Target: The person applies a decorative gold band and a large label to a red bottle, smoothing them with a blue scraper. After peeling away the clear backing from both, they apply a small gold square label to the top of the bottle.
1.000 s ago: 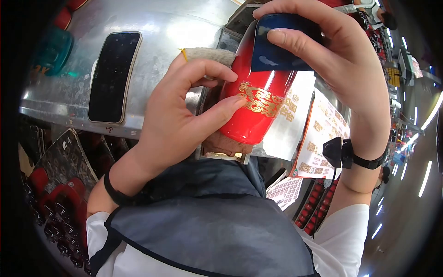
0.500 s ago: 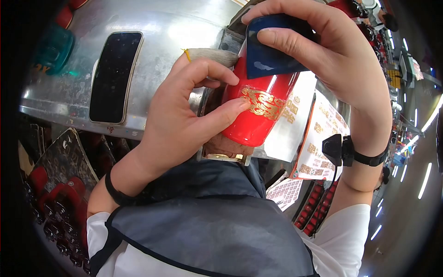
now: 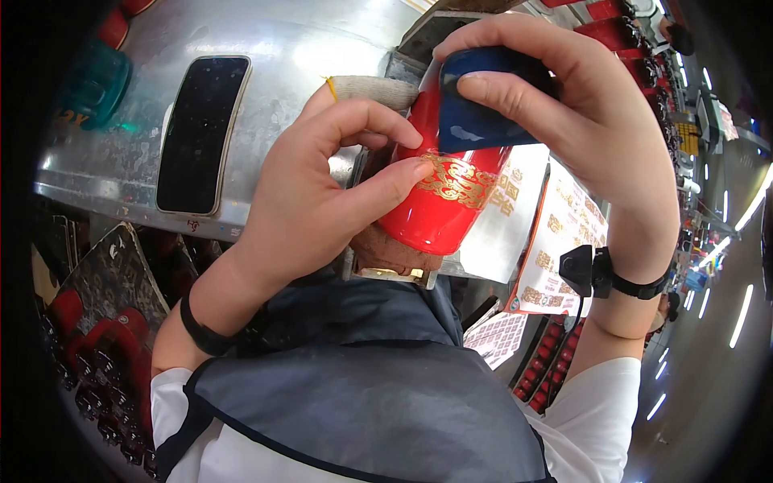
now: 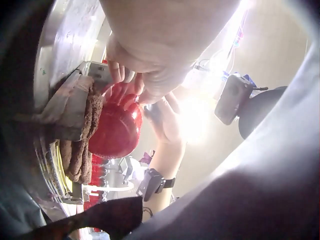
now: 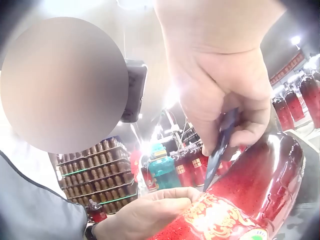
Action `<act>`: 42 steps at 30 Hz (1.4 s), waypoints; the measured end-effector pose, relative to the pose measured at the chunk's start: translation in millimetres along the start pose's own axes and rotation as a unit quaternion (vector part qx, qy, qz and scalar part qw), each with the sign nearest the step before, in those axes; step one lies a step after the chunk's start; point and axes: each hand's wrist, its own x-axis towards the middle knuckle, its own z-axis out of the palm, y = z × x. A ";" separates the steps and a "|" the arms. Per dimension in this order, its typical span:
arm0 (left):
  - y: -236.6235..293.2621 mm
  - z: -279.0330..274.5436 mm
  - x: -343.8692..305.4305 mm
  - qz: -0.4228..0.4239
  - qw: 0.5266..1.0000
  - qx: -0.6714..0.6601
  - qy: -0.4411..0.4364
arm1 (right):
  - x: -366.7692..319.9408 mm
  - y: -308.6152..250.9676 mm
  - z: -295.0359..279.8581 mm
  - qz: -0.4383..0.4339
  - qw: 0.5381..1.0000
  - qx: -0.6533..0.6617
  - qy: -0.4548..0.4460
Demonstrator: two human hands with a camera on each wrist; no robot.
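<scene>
Fingers, left hand [image 3: 302, 181]: bent, gripping the side of the red bottle [image 3: 431, 227]; thumb tip at the gold label's [image 3: 457, 183] left edge.
Fingers, right hand [image 3: 584, 109]: pinching the blue scraper [image 3: 475, 127], thumb on top, blade flat-ish against the bottle in the head view.
Bottle position: center to upper center of the head frame, lying on brown cloth [image 3: 394, 256].
Bottle axis: lengthwise up the frame, top leaning slightly right; bright red rounded end points to lower center, other end runs up under scraper and right hand. Right wrist view: darker end points upper right. Neck end: can't tell.
Label: gold scrollwork band across the bottle, just below scraper edge; central marks too small to read.
Round mark: green-and-white [image 5: 257, 234], lower right of right wrist frame; text unreadable.
White sheet [image 3: 491, 233]: right of bottle, large gold Chinese characters, can't read reliably.
Printed sheet [image 3: 568, 233]: right of center, rows of gold patterns; fine print illegible.
Teal container [image 3: 103, 84]: upper left, orange letters, "ax" legible.
</scene>
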 end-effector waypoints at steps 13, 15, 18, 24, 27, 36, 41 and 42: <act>14.1 9.1 -2.1 0.290 0.936 0.195 0.049 | -23.3 3.6 -0.2 0.012 0.976 0.155 0.153; 15.4 17.4 -11.6 0.373 0.882 0.280 0.065 | -36.5 12.4 -6.7 0.010 0.974 0.178 0.140; -4.7 24.2 -16.4 0.421 0.853 0.303 0.059 | -56.4 16.5 -2.6 0.050 0.969 0.193 0.146; -4.4 29.5 -23.0 0.338 0.891 0.294 0.076 | -88.8 28.3 28.4 0.081 0.941 0.249 0.212; -4.1 28.7 -23.9 0.321 0.897 0.296 0.067 | -93.6 21.2 44.9 0.072 0.930 0.260 0.250; 5.7 27.3 -25.6 0.303 0.906 0.290 0.052 | -95.1 21.2 65.6 0.007 0.929 0.206 0.308; 6.2 26.8 -25.7 0.295 0.909 0.291 0.050 | -96.1 21.5 67.4 0.019 0.940 0.159 0.302; 6.9 26.5 -25.5 0.294 0.907 0.296 0.049 | -96.3 22.2 66.7 0.020 0.940 0.159 0.302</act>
